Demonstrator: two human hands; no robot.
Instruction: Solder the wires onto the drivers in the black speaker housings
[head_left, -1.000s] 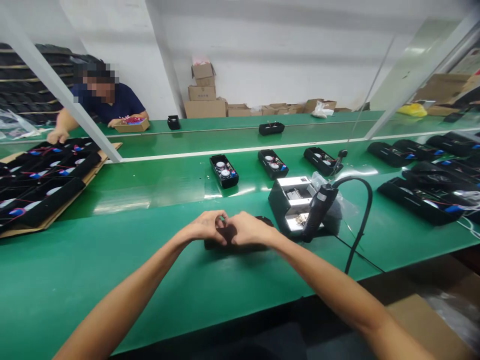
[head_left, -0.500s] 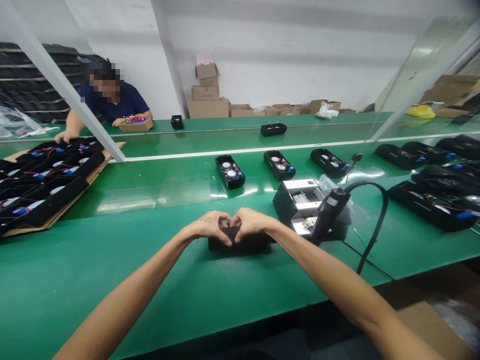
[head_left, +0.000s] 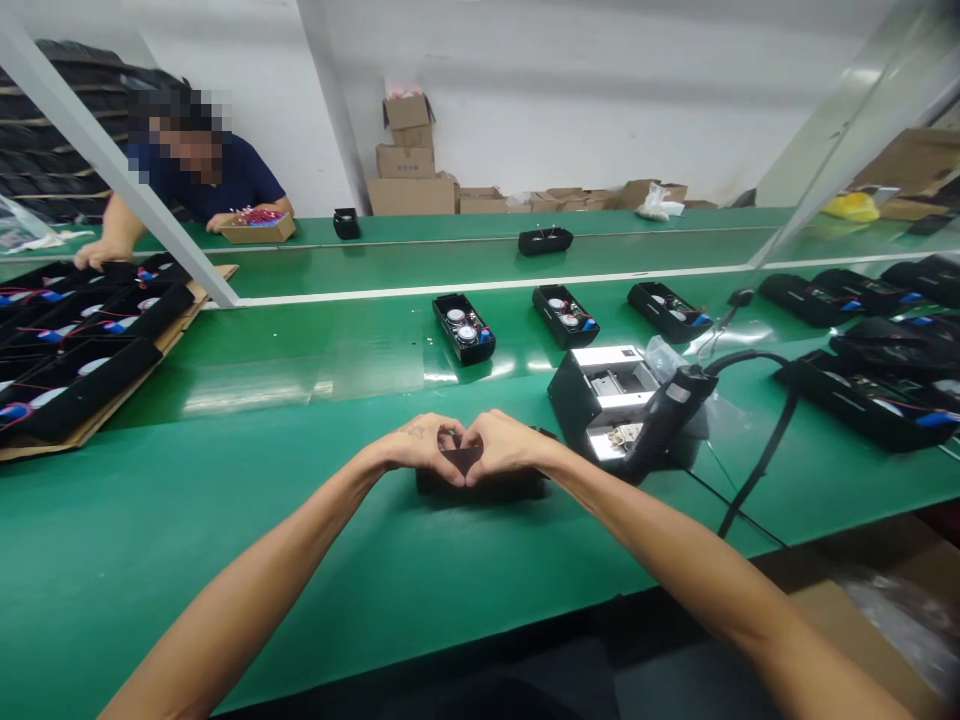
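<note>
In the middle of the head view, my left hand [head_left: 421, 443] and my right hand [head_left: 505, 443] meet and make a heart shape. Their thumb tips touch below and the curled fingers come together above, leaving a gap between thumb and fingers. Just behind and under the hands lies a black casing [head_left: 517, 488] on the green bench [head_left: 322, 550], mostly covered by them. Neither hand grips it; whether they rest on it is hidden.
Right of my hands stands a black-and-silver machine [head_left: 592, 395] with a black handheld tool [head_left: 667, 420] and its cable. Open speaker casings [head_left: 465, 330] sit beyond. A co-worker [head_left: 240, 180] is at far left, by casings on cardboard [head_left: 120, 400].
The thumbs have come together, closing the heart's lower point. The camera view has tilted slightly down. The co-worker's hand stays at the left casings.
</note>
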